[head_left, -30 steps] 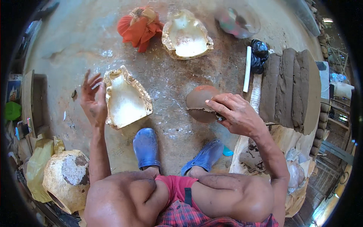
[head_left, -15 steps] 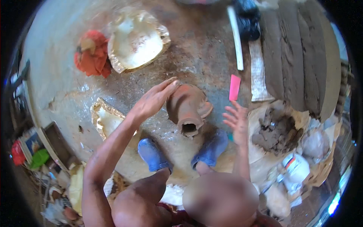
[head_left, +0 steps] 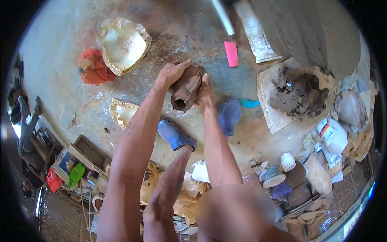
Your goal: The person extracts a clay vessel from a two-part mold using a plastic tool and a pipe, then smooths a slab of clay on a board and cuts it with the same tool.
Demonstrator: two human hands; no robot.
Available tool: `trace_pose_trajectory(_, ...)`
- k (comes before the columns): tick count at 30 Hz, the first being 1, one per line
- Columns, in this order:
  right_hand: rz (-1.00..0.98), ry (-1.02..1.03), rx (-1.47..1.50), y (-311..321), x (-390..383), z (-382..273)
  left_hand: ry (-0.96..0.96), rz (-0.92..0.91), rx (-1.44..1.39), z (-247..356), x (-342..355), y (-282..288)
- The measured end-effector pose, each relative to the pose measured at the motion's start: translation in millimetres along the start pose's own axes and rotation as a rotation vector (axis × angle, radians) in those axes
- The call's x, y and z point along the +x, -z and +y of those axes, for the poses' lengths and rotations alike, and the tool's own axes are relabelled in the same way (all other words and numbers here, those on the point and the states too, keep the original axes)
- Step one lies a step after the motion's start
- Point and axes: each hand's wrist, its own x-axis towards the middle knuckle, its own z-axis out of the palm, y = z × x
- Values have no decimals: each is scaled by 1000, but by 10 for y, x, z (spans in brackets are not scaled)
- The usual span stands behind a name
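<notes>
Left of a pink strip (head_left: 231, 54), a clay pot (head_left: 186, 84) was held between left hand (head_left: 172, 74) and right hand (head_left: 206, 94), fingers curved along its sides; the walls (likely soft and easily dented) seemed best cradled at the belly.

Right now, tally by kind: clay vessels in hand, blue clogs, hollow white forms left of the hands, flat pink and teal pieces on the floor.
Clay vessel: 1
Blue clogs: 2
Hollow white forms: 2
Pink piece: 1
Teal piece: 1
Total: 7
</notes>
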Motion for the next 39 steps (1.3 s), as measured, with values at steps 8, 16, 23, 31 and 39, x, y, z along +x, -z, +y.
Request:
trace_pose_trajectory(8, 86, 381, -39, -157, -842, -137, -72, 50, -561, -74, -942, 128)
trace_pose_trajectory(16, 107, 691, -723, -478, -3118, -587, -419, 202, -916, -329, -2862, 294)
trace_pose_trajectory(23, -89, 706, -333, -748, -4659, -856, -355, 38, -1668, 171, -4350, 643)
trace_pose_trajectory(31, -71, 886, -424, -1349, -4782, -1382, -350, 156, -1719, 689, -4689, 1372)
trace_pose_trajectory(39, -315, 820, -145, -2023, -4899, -2544, -527, 447, -1521, 1536, -4743, 2525)
